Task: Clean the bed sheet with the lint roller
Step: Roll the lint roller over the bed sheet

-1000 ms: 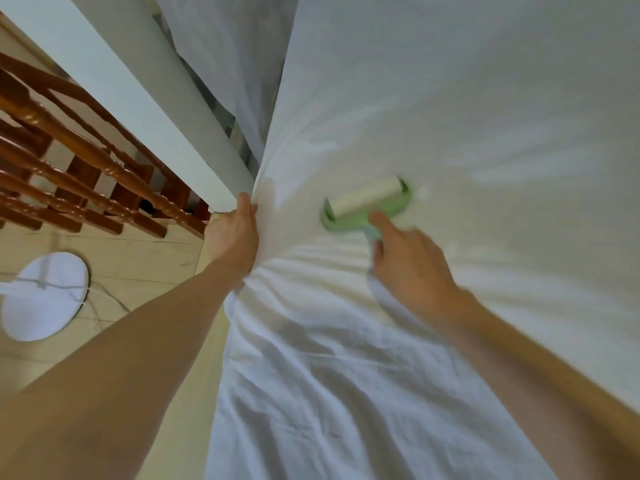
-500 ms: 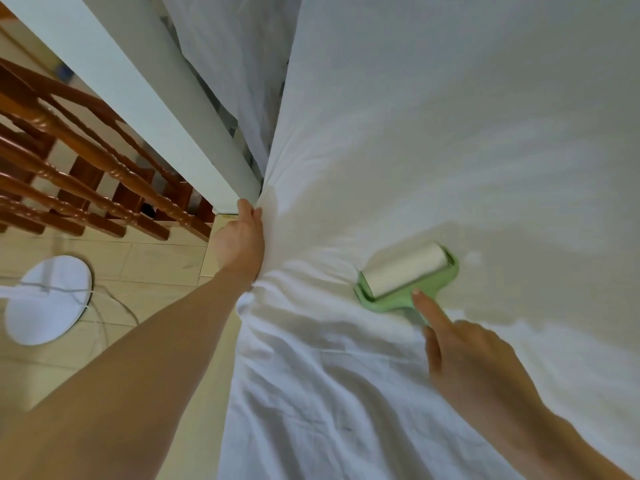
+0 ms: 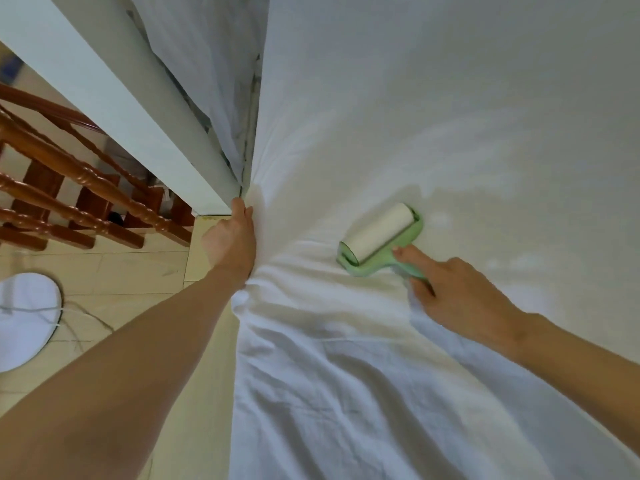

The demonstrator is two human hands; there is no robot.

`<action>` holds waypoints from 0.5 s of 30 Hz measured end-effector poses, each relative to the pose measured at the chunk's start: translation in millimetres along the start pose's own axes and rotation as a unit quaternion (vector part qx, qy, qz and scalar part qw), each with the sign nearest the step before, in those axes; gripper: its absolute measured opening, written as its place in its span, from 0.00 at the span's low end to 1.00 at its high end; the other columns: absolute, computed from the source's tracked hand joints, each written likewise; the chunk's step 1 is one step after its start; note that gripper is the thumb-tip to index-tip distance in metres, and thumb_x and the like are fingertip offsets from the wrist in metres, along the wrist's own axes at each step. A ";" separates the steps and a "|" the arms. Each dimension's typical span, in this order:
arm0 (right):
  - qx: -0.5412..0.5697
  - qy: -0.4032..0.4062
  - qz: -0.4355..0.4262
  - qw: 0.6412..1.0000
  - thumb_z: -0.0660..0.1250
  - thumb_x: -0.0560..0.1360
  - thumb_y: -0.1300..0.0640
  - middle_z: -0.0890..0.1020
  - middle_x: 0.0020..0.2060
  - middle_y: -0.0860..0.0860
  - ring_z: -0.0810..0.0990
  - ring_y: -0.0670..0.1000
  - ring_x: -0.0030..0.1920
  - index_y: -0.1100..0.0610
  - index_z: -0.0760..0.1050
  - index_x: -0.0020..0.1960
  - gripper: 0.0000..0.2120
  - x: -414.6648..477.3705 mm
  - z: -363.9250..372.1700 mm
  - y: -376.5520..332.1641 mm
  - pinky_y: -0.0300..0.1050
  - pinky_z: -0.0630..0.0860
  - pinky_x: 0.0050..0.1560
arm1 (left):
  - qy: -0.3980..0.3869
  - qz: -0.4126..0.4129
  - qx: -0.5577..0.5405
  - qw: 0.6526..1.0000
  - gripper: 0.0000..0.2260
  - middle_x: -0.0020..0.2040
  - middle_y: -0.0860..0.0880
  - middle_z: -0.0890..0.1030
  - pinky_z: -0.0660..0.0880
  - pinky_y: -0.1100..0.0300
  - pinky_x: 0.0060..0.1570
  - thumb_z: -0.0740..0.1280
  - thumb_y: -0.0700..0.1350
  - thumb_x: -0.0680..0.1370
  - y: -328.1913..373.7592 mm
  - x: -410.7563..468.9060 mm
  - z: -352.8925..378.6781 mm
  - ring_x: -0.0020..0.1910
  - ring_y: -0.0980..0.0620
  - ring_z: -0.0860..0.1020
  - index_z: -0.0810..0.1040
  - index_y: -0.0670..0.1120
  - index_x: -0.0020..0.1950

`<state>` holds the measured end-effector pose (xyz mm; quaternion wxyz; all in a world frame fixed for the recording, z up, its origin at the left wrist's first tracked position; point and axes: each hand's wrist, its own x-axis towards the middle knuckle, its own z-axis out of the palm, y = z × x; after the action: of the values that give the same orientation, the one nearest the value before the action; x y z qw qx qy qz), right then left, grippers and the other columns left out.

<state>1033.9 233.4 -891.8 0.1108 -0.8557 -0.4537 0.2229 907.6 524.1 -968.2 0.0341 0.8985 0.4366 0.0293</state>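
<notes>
Head view. Found the bed sheet (image 3: 450, 116) spread white across the right of the frame, smooth farther off and creased nearer the camera. Found the lint roller (image 3: 381, 239) on the sheet near its left edge, paper drum down against the cloth and green frame toward the wrist.

Noted the right hand (image 3: 457, 292) grasping the green handle, one of the fingers (image 3: 412, 256) stretched forward onto the frame and the rest curled round the grip. Judged the stretched finger a means of pressing the drum flat and steering it.

Noted the left hand (image 3: 230, 242) at the sheet's edge, just beside the end of a white rail (image 3: 121, 109), fingers laid against the cloth and thumb hidden. Recorded creases fanning out from that hand and cloth bunched at the wrist. Judged this a clamp on the sheet, pulling it taut so the drum rolls without dragging up folds.

Recorded, off the bed and well apart from the work: tiled floor (image 3: 138, 271), wooden banister (image 3: 69, 181), round white disc (image 3: 24, 317) with a cord.

Judged rolling under way. Flagged the wrinkled near portion as likely to catch the drum unless tension is held.
</notes>
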 end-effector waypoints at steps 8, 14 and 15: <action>-0.008 -0.063 -0.026 0.998 0.56 0.78 0.59 0.67 0.39 0.48 0.69 0.51 0.35 0.46 0.60 0.71 0.22 71.4 -33.8 -25.8 0.44 0.64 0.34 | -0.078 0.056 0.139 0.986 0.13 0.45 0.38 0.81 0.65 0.53 0.36 0.53 0.35 0.80 8.3 9.8 -7.1 0.42 0.38 0.80 0.63 0.37 0.65; 0.013 -0.090 -0.022 0.996 0.56 0.77 0.60 0.68 0.50 0.54 0.69 0.53 0.40 0.50 0.61 0.70 0.22 111.8 -36.0 -54.7 0.44 0.67 0.39 | -0.116 0.045 0.184 0.975 0.09 0.47 0.41 0.81 0.66 0.54 0.37 0.54 0.36 0.80 11.3 12.8 -7.9 0.45 0.40 0.80 0.63 0.40 0.60; 0.013 -0.103 -0.019 0.994 0.56 0.77 0.60 0.68 0.49 0.52 0.69 0.52 0.40 0.49 0.60 0.71 0.23 95.8 -37.8 -48.3 0.44 0.66 0.40 | -0.114 0.048 0.182 0.976 0.09 0.47 0.40 0.81 0.66 0.54 0.37 0.54 0.36 0.80 11.1 12.2 -7.7 0.44 0.39 0.80 0.62 0.40 0.60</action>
<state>1063.9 340.2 -866.7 0.0789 -0.8180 -0.4755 0.3139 923.1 527.1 -959.3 -0.0818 0.9070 0.3845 -0.1512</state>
